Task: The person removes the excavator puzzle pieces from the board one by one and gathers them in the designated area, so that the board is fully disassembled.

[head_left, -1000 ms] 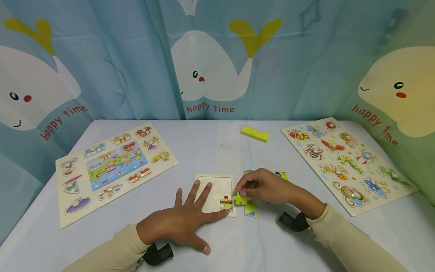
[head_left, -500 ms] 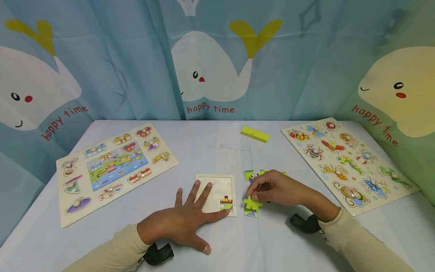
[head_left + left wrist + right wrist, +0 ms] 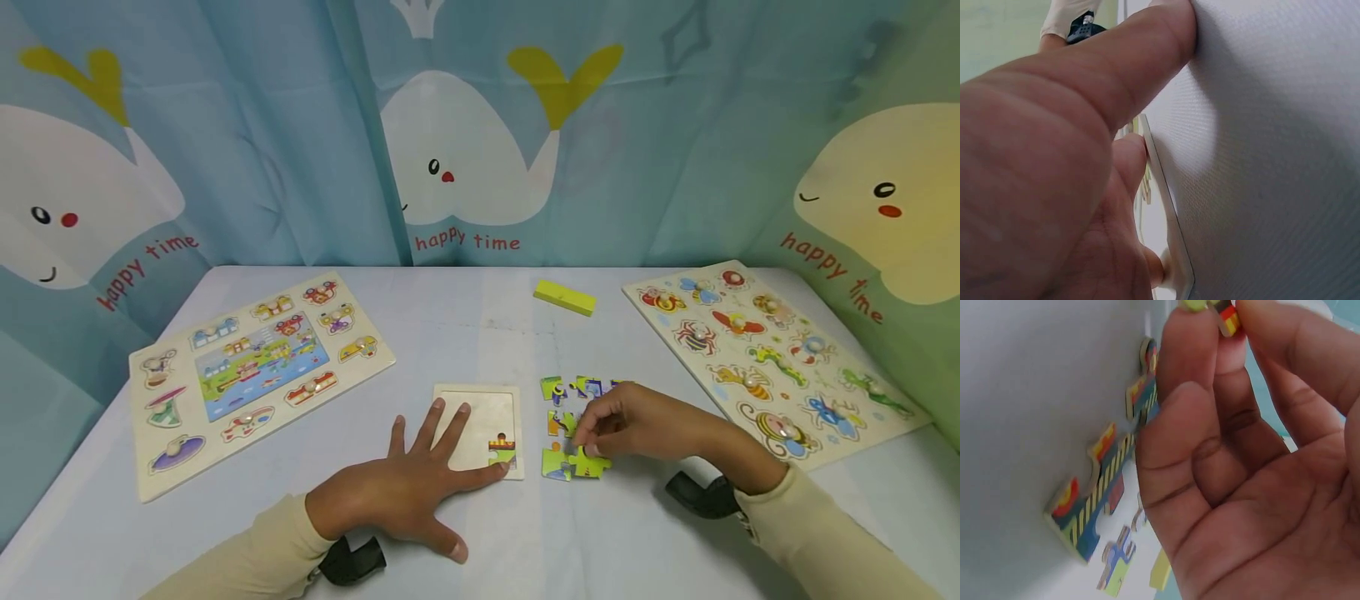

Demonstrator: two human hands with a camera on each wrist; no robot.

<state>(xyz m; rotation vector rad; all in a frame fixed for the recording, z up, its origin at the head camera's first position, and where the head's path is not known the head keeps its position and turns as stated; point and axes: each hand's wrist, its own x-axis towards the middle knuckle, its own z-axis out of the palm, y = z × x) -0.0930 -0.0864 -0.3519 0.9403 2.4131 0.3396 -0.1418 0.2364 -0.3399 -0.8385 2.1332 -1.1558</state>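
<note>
A small wooden puzzle tray (image 3: 480, 412) lies at mid-table, with one printed jigsaw piece (image 3: 502, 450) in its lower right corner. My left hand (image 3: 412, 492) is spread flat, its fingers over the tray and its forefinger tip by that corner. My right hand (image 3: 637, 425) pinches a green jigsaw piece (image 3: 589, 463) between thumb and forefinger, just right of another green piece (image 3: 556, 463). In the right wrist view the pinched piece's red and yellow edge (image 3: 1230, 319) shows at the fingertips. Several loose pieces (image 3: 1100, 500) lie beyond that hand, which partly hides them in the head view.
A knobbed wooden picture board (image 3: 262, 379) lies at the left. Another, with insect shapes (image 3: 772, 358), lies at the right. A yellow block (image 3: 565, 297) rests near the back. Behind the table hangs a whale-print curtain (image 3: 637, 167).
The right hand has moved from the tray's right edge rightward with the green piece, uncovering more loose pieces. My left hand has stayed on the tray.
</note>
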